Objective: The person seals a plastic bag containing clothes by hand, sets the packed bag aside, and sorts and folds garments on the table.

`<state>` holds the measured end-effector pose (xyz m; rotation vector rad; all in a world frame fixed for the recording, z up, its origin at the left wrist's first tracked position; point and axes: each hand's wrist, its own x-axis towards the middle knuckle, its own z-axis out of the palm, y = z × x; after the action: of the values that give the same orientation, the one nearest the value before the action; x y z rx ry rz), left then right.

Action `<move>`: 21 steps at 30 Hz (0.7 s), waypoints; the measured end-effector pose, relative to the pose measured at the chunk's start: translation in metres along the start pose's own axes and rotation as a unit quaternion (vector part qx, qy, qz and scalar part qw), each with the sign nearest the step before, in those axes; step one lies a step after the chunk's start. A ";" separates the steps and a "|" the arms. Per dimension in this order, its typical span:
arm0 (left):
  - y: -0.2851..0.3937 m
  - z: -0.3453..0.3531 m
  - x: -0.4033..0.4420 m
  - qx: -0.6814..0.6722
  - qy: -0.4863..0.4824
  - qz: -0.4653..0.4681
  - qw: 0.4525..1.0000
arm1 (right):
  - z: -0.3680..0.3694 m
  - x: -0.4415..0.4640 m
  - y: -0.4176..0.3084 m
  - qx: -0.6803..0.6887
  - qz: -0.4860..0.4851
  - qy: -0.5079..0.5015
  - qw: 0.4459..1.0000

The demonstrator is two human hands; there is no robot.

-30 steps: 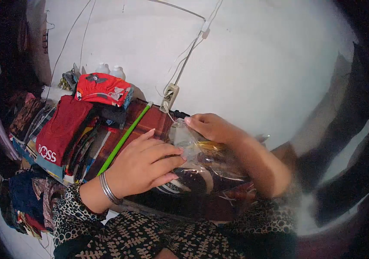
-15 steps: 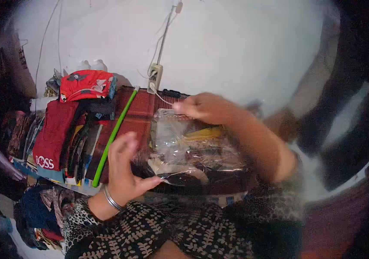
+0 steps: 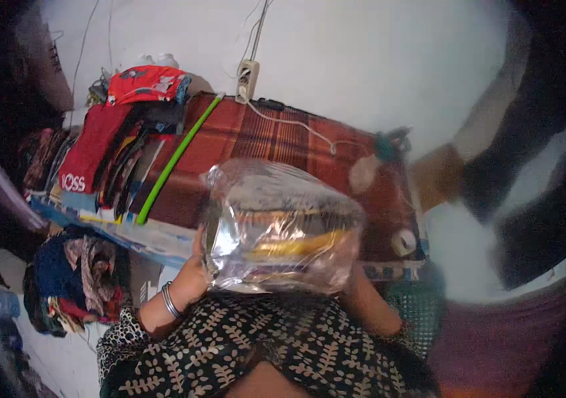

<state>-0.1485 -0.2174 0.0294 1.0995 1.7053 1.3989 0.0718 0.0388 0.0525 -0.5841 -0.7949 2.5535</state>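
A clear plastic bag (image 3: 276, 229) packed with folded cloth is held up in front of my chest, above the table. Yellow, white and dark layers show through its shiny film. At the bag's left side, my left hand (image 3: 195, 273), with silver bangles at the wrist, grips the edge; most of its fingers are behind the bag. My right hand (image 3: 357, 286) supports the lower right side, its fingers hidden by the bag.
A red-brown plaid cloth (image 3: 223, 132) covers the table. A green stick (image 3: 178, 159) lies across it, beside stacked folded clothes (image 3: 94, 149). A tape roll (image 3: 402, 243) sits at the right. A power strip (image 3: 247, 81) with a white cable is at the back. More clothes (image 3: 77, 278) are piled lower left.
The bag has been lifted off the table and turned toward me. My right hand has come down from above it to its right side; my left hand has closed on its left side.
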 end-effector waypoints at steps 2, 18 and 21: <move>-0.021 0.016 -0.030 0.052 -0.009 -0.050 0.997 | -0.028 0.003 0.024 0.036 0.068 -0.025 0.997; -0.112 0.061 -0.048 -0.545 0.122 -0.115 0.821 | -0.045 -0.019 0.074 -0.011 0.077 -0.103 0.992; -0.112 0.052 -0.026 -0.527 0.087 -0.094 0.840 | -0.051 -0.007 0.090 -0.077 -0.005 -0.109 0.991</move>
<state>-0.1134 -0.2279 -0.0914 0.1709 0.8111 1.9381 0.0804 -0.0102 -0.0379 -0.3471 -1.0739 2.5920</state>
